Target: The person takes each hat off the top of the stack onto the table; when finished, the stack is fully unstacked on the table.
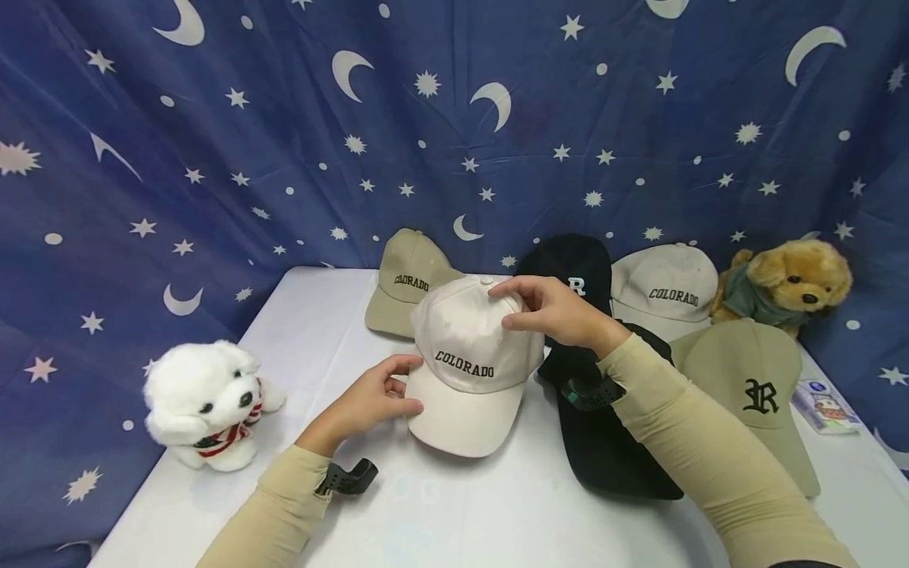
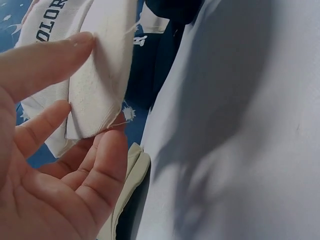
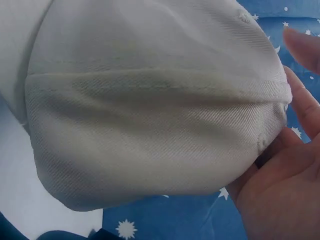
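A cream baseball cap (image 1: 472,339) with COLORADO lettering faces forward near the middle of the table, its brim pointing down toward me. My left hand (image 1: 379,394) holds the side of the brim; in the left wrist view the thumb lies over one face and the fingers (image 2: 110,155) bend behind the other. At the upper right of the crown is my right hand (image 1: 550,312). In the right wrist view its fingers (image 3: 302,102) meet the top of the crown and curve behind it, partly hidden, while the thumb stands apart from the fabric.
Behind stand a tan cap (image 1: 412,272), a black cap (image 1: 564,264) and another cream cap (image 1: 671,284). A second black cap (image 1: 611,442) lies under my right forearm, beside an olive cap (image 1: 746,371). A white plush dog (image 1: 206,394) sits left, a brown one (image 1: 795,276) at the right.
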